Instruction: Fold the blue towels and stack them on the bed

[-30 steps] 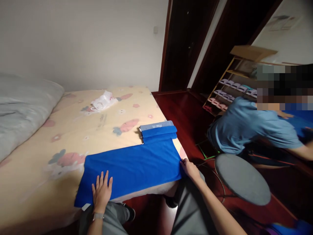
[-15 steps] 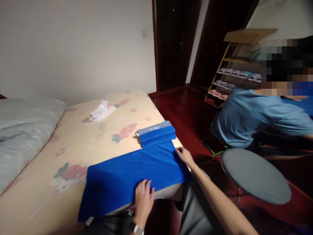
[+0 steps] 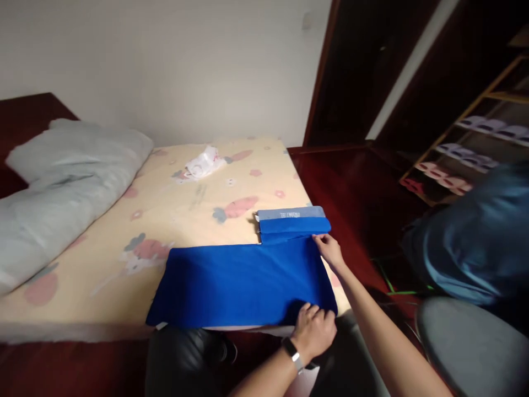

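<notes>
A blue cloth (image 3: 243, 278) lay flat at the near edge of a bed (image 3: 165, 220). The left hand (image 3: 314, 330) pinched its near right corner. The right hand (image 3: 329, 249) pinched its far right corner, just beside a folded stack (image 3: 292, 223). A pillow (image 3: 66, 182) lay at left.

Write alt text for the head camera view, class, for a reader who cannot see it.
Two bare hands grip the right end of a flat royal-blue cloth on a carrot-print bed sheet: the left hand at its near corner, the right hand at its far corner, beside a folded blue cloth stack. A grey pillow lies left; a white plastic bag lies behind.
</notes>
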`<action>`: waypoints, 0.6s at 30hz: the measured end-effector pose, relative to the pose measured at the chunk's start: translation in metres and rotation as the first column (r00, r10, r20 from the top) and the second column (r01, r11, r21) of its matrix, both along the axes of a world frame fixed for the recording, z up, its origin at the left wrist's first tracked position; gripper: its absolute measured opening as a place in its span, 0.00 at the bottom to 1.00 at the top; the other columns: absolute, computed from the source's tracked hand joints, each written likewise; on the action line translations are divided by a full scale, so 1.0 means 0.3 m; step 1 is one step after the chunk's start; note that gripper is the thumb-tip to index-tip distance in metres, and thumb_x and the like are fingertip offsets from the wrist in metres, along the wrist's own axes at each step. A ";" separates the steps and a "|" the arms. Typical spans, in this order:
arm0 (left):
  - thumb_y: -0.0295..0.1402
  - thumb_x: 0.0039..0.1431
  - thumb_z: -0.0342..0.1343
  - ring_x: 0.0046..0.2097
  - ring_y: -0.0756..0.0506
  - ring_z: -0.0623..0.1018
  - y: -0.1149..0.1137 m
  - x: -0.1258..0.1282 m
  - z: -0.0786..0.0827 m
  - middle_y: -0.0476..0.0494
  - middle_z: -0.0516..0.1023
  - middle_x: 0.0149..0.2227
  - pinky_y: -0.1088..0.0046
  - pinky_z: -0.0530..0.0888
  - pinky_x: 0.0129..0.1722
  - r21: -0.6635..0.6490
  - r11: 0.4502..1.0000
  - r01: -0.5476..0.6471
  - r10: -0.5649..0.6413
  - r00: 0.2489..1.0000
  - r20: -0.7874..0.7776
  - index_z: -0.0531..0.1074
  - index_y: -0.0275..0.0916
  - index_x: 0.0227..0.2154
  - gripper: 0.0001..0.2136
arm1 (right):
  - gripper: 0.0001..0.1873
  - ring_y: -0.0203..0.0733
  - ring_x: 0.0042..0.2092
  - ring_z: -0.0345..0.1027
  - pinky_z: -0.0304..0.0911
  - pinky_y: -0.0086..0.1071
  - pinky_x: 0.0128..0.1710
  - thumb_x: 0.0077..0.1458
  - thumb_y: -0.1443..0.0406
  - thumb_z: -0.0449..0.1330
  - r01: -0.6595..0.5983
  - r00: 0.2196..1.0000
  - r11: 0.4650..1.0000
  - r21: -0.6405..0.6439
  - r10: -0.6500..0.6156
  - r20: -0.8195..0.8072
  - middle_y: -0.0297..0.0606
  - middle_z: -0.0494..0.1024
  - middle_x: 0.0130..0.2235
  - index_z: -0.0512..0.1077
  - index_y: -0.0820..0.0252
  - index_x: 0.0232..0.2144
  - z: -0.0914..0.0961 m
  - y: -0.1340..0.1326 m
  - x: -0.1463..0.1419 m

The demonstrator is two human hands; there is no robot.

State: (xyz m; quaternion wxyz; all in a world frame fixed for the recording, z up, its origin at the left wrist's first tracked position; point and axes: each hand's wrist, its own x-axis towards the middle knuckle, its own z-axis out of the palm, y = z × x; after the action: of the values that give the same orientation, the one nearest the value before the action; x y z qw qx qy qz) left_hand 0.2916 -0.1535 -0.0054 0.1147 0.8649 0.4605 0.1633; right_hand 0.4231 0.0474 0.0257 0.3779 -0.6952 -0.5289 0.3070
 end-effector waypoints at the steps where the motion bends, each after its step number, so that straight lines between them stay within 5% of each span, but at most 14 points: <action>1: 0.30 0.64 0.49 0.36 0.43 0.77 -0.033 -0.063 0.021 0.42 0.77 0.28 0.61 0.73 0.43 0.005 0.997 -0.083 0.082 0.994 0.065 0.74 0.42 0.37 0.08 | 0.21 0.39 0.24 0.66 0.58 0.30 0.24 0.52 0.46 0.58 -0.044 0.996 0.999 0.015 0.045 -0.077 0.35 0.74 0.22 0.68 0.57 0.26 0.024 0.003 -0.023; 5: 0.33 0.68 0.45 0.38 0.43 0.79 -0.150 -0.391 0.100 0.39 0.79 0.33 0.64 0.75 0.39 -0.085 0.870 -0.485 0.485 0.817 0.312 0.74 0.45 0.40 0.11 | 0.23 0.33 0.19 0.61 0.56 0.28 0.19 0.49 0.45 0.62 -0.284 0.907 0.956 0.074 0.293 -0.302 0.35 0.75 0.24 0.65 0.57 0.24 0.127 0.032 -0.239; 9: 0.39 0.69 0.46 0.42 0.42 0.79 -0.231 -0.769 0.131 0.39 0.80 0.38 0.64 0.76 0.43 -0.093 0.667 -0.739 0.705 0.587 0.398 0.74 0.43 0.40 0.12 | 0.21 0.40 0.30 0.72 0.62 0.27 0.22 0.47 0.48 0.64 -0.481 0.783 0.866 0.138 0.496 -0.376 0.43 0.80 0.36 0.64 0.57 0.20 0.163 0.053 -0.635; 13: 0.42 0.66 0.49 0.42 0.40 0.79 -0.302 -1.101 0.100 0.40 0.80 0.38 0.61 0.74 0.47 -0.040 0.505 -0.862 0.827 0.471 0.308 0.75 0.42 0.38 0.12 | 0.18 0.40 0.27 0.72 0.68 0.31 0.27 0.54 0.50 0.58 -0.619 0.725 0.773 0.140 0.631 -0.276 0.38 0.77 0.24 0.66 0.56 0.23 0.099 0.046 -1.081; 18: 0.41 0.63 0.47 0.46 0.35 0.77 -0.357 -1.378 0.005 0.35 0.79 0.42 0.54 0.72 0.50 -0.051 0.295 -0.954 0.937 0.279 0.212 0.75 0.40 0.31 0.15 | 0.07 0.41 0.32 0.75 0.70 0.33 0.37 0.55 0.63 0.57 -0.780 0.596 0.610 0.139 0.792 -0.130 0.37 0.80 0.30 0.74 0.58 0.29 -0.022 0.015 -1.498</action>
State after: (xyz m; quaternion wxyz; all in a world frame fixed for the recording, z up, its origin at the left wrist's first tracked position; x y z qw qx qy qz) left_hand -0.1219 -0.2607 -0.0039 0.0043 0.4064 0.8611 0.3054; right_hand -0.0262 0.0518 0.0192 0.2729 -0.3476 -0.7548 0.4848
